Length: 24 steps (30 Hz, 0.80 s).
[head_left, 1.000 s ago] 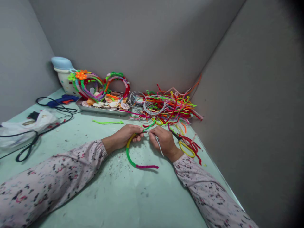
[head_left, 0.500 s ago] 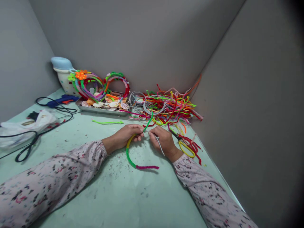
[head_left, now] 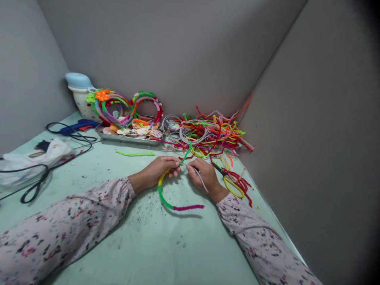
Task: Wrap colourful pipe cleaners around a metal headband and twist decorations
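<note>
band (head_left: 164,201), fuzz-wrapped yellow, green, then magenta, sits mid-worktop, nearer the right edge than the left. from my remote seat i get it as a hook: starts at the left hand (head_left: 156,171), curves toward the near edge of the worktop (head_left: 178,253), bends round, magenta tip pointing at the right edge. shadow sits apart from the tip, so i read it as lifted.

key relation: green tail (head_left: 186,153) stands up from the left fingertips, slanting to the back edge and a bit right. grey wire (head_left: 202,182) runs crosswise, left fingers to right hand (head_left: 210,174), roughly square to that tail. left is nearer the tail; right comes close but no contact i can see.

fingers: left thumb and index together, pinched on the band where wire and tail meet; exact join hidden from me. right fingers closed on the wire, loose end coming out along the back of the hand toward the wrist. small gap between the two sets of fingertips.

around: scissors (head_left: 224,174) by the right edge, stem pile (head_left: 225,134) at the back right corner.
</note>
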Tool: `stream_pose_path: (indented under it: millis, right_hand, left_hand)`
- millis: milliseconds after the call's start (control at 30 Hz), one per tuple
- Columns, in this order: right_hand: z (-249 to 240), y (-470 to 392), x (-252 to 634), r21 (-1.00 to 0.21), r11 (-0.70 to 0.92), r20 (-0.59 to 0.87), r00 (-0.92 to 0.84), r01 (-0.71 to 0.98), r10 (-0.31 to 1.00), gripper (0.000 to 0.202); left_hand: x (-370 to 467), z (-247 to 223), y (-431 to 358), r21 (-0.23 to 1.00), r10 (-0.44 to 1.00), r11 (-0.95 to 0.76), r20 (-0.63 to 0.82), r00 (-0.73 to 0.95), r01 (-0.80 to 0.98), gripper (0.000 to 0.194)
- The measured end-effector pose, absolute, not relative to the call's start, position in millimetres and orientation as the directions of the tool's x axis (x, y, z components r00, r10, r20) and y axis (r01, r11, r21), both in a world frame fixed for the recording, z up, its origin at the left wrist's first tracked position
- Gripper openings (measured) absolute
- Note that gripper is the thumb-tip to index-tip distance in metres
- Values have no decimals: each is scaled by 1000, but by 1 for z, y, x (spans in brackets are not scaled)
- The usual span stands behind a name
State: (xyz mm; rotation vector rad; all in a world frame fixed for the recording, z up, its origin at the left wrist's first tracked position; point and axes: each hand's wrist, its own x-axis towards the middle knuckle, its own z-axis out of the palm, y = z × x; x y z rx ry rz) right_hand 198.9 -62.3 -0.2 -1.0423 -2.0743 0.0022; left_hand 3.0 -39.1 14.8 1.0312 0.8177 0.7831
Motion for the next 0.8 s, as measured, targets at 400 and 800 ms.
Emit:
stream_pose_path:
  millis: [400,800]
  right_hand:
    - [1,-63,198,-470,637,607,-300,611,736,17]
    - [0,-61,199,-573,577,551,-248,581,797,18]
  left_hand:
    - [4,11,-39,961,871,249,-169,461,-119,15]
    - [8,13,-41,966,888,234,-166,428,-112,21]
